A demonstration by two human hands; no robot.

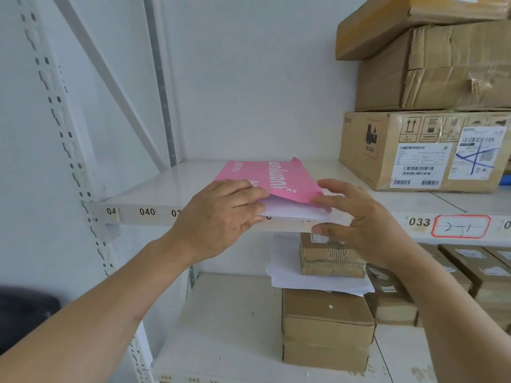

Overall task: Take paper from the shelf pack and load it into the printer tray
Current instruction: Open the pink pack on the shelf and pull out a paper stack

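Paper [290,210] lies in the pink pack [265,178] at the shelf [154,189] edge. Left hand [221,214] pinches the wrapper's near flap; right hand [356,217] is spread, its thumb under the sheets. Best lift that flap clear and slide a modest stack out squarely towards the grip.

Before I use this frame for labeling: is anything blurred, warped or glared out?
Head view: soft, even light, no glare; wide-angle bend curves the shelf upright; the hands and pink paper pack are fairly sharp; the dark shape at lower left is blurred.
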